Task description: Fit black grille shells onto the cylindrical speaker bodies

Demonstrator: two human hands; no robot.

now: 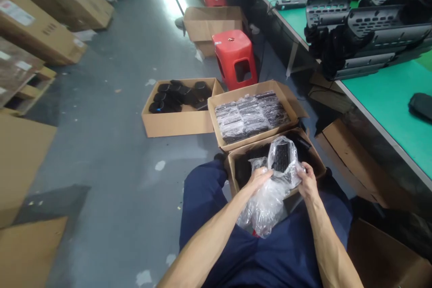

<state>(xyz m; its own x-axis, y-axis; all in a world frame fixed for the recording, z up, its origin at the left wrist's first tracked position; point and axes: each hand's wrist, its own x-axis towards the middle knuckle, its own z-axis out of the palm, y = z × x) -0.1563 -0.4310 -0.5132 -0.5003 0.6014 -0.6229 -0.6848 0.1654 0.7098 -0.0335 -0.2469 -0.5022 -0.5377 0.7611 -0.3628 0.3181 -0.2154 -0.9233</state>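
Observation:
A black ribbed part sits inside a clear plastic bag, over the open cardboard box between my knees. My left hand pinches the bag at its left side, and my right hand grips its right edge. Crumpled clear plastic hangs below the hands onto my lap. Dark parts lie in the box under the bag. Just beyond stands a box packed with rows of plastic-wrapped dark parts.
Another box with black parts stands to the left. Behind are a red stool and a brown carton. A green workbench with black perforated parts runs along the right. Large cartons stand at the left.

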